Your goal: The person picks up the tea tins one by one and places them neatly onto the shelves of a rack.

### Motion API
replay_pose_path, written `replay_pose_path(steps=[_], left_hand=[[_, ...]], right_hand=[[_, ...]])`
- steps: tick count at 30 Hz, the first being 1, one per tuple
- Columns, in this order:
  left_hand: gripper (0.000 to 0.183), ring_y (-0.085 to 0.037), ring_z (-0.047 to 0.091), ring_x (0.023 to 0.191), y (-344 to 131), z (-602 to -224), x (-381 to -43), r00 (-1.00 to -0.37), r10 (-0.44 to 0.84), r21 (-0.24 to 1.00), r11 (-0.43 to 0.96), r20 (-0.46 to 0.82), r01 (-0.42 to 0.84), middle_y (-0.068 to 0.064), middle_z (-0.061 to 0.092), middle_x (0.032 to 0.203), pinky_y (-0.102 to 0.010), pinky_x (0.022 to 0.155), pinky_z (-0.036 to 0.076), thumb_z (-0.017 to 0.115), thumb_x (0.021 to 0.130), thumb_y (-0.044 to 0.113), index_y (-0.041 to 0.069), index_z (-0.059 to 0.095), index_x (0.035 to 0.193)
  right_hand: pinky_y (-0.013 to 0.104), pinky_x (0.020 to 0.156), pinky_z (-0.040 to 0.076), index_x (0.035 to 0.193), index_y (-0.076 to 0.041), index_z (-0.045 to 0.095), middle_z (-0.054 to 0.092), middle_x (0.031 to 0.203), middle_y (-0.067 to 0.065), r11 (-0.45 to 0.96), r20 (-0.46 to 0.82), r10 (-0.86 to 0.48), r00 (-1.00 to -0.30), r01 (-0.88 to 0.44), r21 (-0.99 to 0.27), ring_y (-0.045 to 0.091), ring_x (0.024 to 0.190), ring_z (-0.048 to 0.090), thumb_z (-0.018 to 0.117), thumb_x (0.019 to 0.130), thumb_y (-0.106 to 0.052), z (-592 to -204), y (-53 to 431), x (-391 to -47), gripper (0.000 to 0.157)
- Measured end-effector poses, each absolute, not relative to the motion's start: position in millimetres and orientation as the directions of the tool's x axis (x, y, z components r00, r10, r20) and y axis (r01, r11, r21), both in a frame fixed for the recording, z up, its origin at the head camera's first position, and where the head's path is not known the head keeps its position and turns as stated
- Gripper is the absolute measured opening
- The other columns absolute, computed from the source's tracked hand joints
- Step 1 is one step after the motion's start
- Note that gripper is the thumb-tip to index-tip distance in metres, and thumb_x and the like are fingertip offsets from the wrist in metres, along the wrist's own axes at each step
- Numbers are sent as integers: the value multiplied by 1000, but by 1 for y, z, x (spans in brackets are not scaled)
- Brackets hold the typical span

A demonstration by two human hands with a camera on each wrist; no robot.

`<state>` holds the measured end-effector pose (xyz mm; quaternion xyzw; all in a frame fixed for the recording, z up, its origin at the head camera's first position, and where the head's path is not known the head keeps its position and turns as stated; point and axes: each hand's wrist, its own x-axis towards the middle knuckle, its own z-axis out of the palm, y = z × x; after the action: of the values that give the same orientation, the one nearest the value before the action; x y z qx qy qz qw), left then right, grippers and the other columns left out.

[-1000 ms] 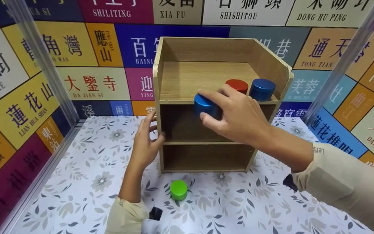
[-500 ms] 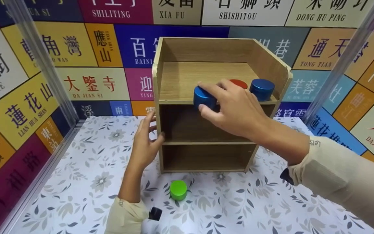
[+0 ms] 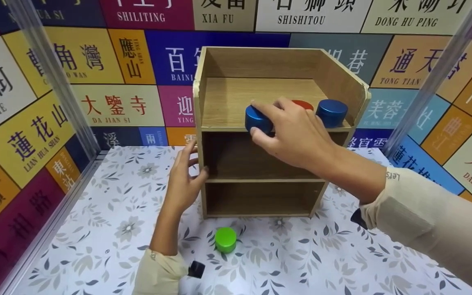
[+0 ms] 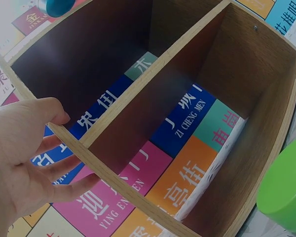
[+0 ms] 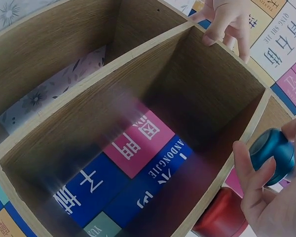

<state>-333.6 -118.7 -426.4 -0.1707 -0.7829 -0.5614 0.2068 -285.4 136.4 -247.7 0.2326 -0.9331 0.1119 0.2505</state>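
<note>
Here, the right hand [image 3: 295, 133] grips a squat, glossy blue cylinder [image 3: 257, 119] — the left hand [image 3: 184, 180], a wood-grained shelf [image 3: 256, 180].

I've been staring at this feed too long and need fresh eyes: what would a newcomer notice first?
Probably the wooden shelf unit, in front of a colourful lettered wall. Next, the bright green cylinder, alone on the floral tabletop before the unit. Then the blue cylinder in the right hand by the unit's top front edge, with a red cylinder and second blue cylinder to its right.
</note>
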Motion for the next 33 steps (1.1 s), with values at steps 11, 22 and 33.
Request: replay_pose_path(steps=[11,22,33], left_hand=[[76,-34,64,121,-119,-428,-334,-840,36,788,327,542,522,-9,51,143,-43,81,65,65,91,1,33,40,155],[76,-36,64,120,-120,-427,-334,-854,34,806,313,520,503,-9,51,143,-46,81,65,65,91,0,34,40,155],[76,-34,64,121,-119,-427,-334,-851,34,800,324,524,505,-8,51,144,-43,82,65,65,91,1,34,40,155]], right_hand=[[50,73,59,145,-27,57,65,118,10,889,504,-344,-792,-447,-96,30,91,66,59,95,-49,-246,133,-289,55],[53,76,61,147,-28,56,64,121,11,909,460,-298,-837,-395,-130,33,94,69,58,95,-51,-247,131,-293,57],[55,84,61,148,-26,55,64,128,13,922,438,-277,-855,-365,-130,35,99,69,57,96,-50,-245,129,-293,58]])
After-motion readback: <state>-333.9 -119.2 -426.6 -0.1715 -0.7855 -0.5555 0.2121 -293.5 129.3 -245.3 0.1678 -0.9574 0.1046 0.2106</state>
